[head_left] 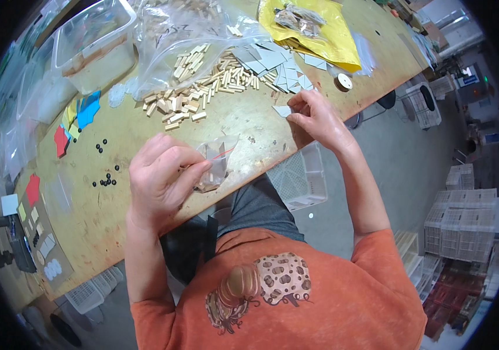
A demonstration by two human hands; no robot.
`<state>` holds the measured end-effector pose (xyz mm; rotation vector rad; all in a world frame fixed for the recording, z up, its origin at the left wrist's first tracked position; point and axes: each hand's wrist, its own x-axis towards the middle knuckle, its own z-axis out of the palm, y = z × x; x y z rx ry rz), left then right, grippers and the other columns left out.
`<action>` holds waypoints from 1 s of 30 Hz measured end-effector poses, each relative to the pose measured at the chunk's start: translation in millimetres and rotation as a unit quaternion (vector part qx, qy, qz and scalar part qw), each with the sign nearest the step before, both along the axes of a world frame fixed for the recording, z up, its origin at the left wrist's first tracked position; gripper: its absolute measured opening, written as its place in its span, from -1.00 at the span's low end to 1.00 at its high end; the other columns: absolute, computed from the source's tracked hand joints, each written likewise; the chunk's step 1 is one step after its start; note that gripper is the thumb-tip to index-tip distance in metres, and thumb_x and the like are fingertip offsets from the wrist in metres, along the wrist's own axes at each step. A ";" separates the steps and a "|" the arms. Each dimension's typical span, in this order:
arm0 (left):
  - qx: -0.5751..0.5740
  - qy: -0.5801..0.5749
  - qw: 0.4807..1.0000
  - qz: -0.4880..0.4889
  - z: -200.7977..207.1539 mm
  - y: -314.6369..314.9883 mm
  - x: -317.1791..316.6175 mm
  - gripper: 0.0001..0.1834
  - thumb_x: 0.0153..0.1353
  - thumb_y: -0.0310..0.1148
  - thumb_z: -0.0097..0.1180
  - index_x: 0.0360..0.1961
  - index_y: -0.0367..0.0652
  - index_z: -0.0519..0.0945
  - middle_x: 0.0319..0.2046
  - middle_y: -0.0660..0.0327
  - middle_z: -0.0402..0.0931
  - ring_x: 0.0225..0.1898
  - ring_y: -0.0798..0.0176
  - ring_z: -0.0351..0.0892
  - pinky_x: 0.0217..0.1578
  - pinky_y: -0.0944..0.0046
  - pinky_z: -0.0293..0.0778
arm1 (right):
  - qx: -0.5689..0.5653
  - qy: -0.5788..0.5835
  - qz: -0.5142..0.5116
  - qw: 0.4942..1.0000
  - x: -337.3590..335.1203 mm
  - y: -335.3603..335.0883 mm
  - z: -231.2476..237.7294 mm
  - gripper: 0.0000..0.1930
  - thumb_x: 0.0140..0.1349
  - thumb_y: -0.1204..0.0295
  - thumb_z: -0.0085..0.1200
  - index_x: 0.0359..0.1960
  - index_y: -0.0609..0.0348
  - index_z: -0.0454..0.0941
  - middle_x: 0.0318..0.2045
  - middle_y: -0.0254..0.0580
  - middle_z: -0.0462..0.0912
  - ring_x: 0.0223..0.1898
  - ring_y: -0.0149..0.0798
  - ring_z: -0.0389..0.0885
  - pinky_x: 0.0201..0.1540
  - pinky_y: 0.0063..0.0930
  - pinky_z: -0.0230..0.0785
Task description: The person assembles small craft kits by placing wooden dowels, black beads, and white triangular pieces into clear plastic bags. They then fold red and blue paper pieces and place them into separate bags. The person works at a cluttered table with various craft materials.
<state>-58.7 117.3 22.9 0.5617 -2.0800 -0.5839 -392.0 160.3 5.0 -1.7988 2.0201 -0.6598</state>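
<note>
My left hand [162,175] pinches the edge of a small clear plastic bag [219,165] close to the table's front edge. Something thin and red shows at the bag's mouth; its other contents are hard to make out. Farther right, the fingers of my right hand [320,121] are closed on a small pale grey card [282,111], held just above the table. Beyond that hand lies a loose pile of similar grey cards [287,71]. Short wooden sticks [235,79] are heaped beside them, with thicker wooden blocks [182,105] to the left.
Black beads [108,179] and blue cut pieces [88,108] lie on the table's left. At the back are a clear plastic tub [98,55], a large bag of sticks [173,26] and a yellow bag [337,41]. A white spool [343,82] stands near the right edge.
</note>
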 end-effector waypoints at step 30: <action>0.011 0.040 0.999 -0.001 -0.6 -0.6 6.5 -0.84 0.04 -0.57 0.39 -0.40 -0.26 0.60 -0.44 0.15 0.55 -0.38 0.18 0.56 -0.37 0.25 0.45 | -0.062 -0.186 0.253 0.947 122.3 -10.5 65.8 -0.90 0.30 0.47 0.21 -0.26 0.23 0.71 -0.12 -0.21 0.67 -0.04 -0.30 0.63 0.08 -0.39 0.46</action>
